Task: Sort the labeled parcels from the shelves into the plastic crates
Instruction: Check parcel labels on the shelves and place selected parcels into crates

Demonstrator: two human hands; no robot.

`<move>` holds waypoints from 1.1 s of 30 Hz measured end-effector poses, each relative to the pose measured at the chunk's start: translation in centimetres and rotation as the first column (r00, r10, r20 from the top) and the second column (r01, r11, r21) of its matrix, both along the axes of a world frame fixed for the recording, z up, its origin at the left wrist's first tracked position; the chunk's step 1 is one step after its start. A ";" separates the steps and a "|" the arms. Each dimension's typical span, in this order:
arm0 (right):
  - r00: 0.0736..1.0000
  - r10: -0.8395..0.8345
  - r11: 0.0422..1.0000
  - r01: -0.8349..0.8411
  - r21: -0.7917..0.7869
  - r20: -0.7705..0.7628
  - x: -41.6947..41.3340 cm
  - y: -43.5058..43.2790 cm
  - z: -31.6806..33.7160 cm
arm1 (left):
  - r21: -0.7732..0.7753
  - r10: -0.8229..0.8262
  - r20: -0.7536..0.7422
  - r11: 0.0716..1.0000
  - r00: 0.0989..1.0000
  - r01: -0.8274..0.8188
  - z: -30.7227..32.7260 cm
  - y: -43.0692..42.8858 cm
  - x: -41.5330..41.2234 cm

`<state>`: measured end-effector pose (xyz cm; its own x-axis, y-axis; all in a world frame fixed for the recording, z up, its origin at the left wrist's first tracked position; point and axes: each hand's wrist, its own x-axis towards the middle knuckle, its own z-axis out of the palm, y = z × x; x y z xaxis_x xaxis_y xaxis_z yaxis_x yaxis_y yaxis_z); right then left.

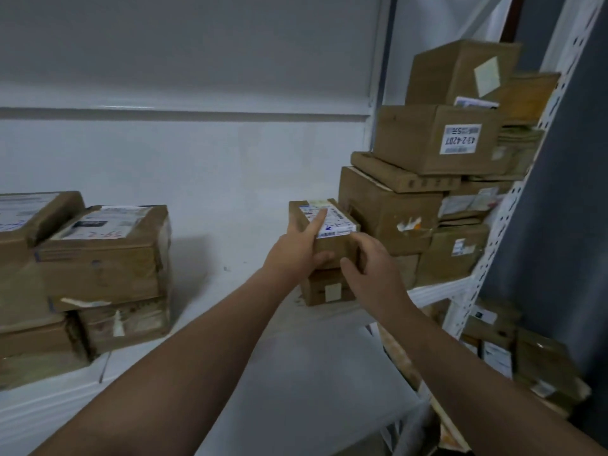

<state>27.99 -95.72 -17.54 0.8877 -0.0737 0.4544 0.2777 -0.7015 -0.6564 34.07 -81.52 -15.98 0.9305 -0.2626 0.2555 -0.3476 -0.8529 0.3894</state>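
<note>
Bearing a white printed label on top — brown cardboard parcel.

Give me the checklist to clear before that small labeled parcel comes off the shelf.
1. Left hand holds the small parcel: ok, fingers lie across the top label, thumb on the front face.
2. Right hand holds it: ok, fingers curl round the right front corner.
3. Label readable for sorting: cannot tell, it is blurred and partly under the fingers.
4. Gap to the stack of boxes on the right: cannot tell, the parcel sits close beside it, so contact is unclear.
5. Lower box under the parcel free to stay behind: cannot tell.
6. Crate ready to receive it: cannot tell, none is in view.
</note>
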 end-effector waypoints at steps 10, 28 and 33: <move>0.981 0.177 0.961 -0.155 0.231 -0.078 2.2 -0.7 0.2 | -0.389 0.140 0.247 0.921 0.959 -0.035 -3.7 0.1 -0.1; 0.926 0.322 0.757 -0.376 0.534 0.196 1.4 -1.1 0.9 | -0.933 0.207 0.075 0.359 0.975 -0.004 -0.7 -1.0 -4.5; 0.846 0.455 0.652 -0.528 0.543 0.277 0.7 -0.8 0.1 | -0.966 0.033 0.066 0.253 0.997 0.055 -0.4 0.4 -6.6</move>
<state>28.72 -96.54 -17.48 0.8206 0.0803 0.5658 0.5620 0.0668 -0.8245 27.48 -81.14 -16.38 0.9011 0.2111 0.3788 -0.4128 0.1497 0.8985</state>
